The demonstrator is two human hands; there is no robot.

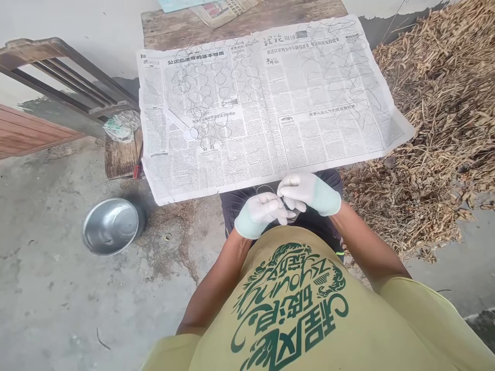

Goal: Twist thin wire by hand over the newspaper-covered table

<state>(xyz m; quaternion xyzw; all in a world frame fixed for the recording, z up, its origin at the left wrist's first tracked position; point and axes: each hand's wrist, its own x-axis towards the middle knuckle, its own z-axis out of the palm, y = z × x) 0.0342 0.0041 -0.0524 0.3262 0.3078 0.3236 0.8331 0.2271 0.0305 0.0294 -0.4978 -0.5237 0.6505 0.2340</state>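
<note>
Newspaper (251,159), one spread, Chinese, laid on a wooden table (309,10): we read "理论" large at the top of the right page and "公告" low on the left; the body print is too small for us to read. Shirt (359,330), yellow, dark green lettering: "young" among Chinese characters.

Wire (265,186), one piece, thin, bent into a rounded loop; located above the lap, just beyond the paper's near edge, between our two gloved hands. Left hand (260,210): fingers curled in, gripping the wire below the loop. Right hand (307,190): thumb and forefinger pinched on the wire beside it.

On the paper: wire rings (220,78) in rows, left page; loose wires (348,77), right page; one white spoon (191,134). On the floor, left: one metal basin (112,226).
</note>
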